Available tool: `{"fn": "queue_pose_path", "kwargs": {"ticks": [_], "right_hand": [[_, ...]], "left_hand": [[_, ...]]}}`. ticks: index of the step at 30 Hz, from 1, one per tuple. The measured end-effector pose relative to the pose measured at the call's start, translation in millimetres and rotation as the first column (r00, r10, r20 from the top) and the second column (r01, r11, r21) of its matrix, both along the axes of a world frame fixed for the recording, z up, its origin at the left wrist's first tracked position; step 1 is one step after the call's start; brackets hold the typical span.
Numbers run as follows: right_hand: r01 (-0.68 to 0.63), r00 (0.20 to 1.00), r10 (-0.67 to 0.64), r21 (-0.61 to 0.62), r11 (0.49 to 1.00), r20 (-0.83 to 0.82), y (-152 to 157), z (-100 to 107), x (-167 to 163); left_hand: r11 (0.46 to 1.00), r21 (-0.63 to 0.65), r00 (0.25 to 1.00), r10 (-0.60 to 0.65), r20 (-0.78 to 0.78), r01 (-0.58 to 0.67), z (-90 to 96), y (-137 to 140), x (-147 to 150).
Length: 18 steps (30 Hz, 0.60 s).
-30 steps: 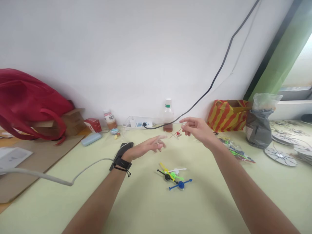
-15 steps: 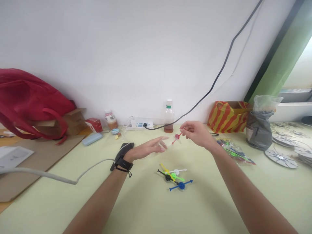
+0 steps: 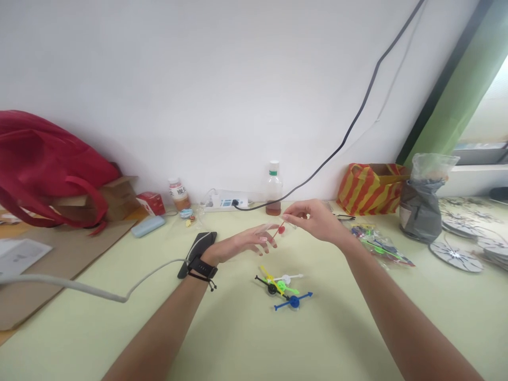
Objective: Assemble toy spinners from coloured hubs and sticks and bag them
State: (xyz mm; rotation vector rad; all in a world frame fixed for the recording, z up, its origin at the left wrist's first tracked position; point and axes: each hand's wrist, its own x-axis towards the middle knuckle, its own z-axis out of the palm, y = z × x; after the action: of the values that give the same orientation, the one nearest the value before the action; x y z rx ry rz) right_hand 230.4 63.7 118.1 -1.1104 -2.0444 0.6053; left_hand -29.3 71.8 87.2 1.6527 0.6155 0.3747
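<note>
My right hand (image 3: 311, 218) pinches one end of a red arrow spinner (image 3: 281, 230) with a round hub, held above the table. My left hand (image 3: 252, 241) reaches in from the left with its fingers apart. Its fingertips are at the lower end of the red spinner; blur hides whether they touch it. On the table below lies a loose cluster of arrow spinners: a blue spinner (image 3: 294, 301), a black spinner (image 3: 272, 289), a yellow spinner (image 3: 266, 275), a green spinner (image 3: 281, 286) and a white spinner (image 3: 286, 279). Several of them overlap.
A black phone (image 3: 200, 248) lies behind my left wrist, with a grey cable (image 3: 99, 295) nearby. At the back are a bottle (image 3: 273, 190) and a power strip (image 3: 224, 201). To the right are a bag of colourful parts (image 3: 381, 246), a striped bag (image 3: 371, 188) and slotted discs (image 3: 456, 256).
My right hand has moved left with the red spinner, bringing it to the fingertips of my left hand. The spinners on the table have stayed where they were.
</note>
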Motion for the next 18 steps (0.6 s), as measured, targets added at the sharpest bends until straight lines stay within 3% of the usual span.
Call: {"fn": "queue_pose_path", "kwargs": {"ticks": [8, 12, 18], "right_hand": [[-0.004, 0.997, -0.003, 0.087, 0.996, 0.08, 1, 3, 11], [-0.041, 0.999, 0.041, -0.002, 0.999, 0.01, -1, -1, 2], [0.054, 0.992, -0.058, 0.038, 0.998, 0.112, 4, -8, -3]], "left_hand": [[0.999, 0.05, 1.0, 0.0, -0.019, 0.001, -2.0, 5, -5], [0.998, 0.064, 1.0, -0.001, -0.014, 0.002, -1.6, 2, -2], [0.998, 0.039, 0.998, 0.052, -0.044, -0.051, -5.6, 5, -6]]}}
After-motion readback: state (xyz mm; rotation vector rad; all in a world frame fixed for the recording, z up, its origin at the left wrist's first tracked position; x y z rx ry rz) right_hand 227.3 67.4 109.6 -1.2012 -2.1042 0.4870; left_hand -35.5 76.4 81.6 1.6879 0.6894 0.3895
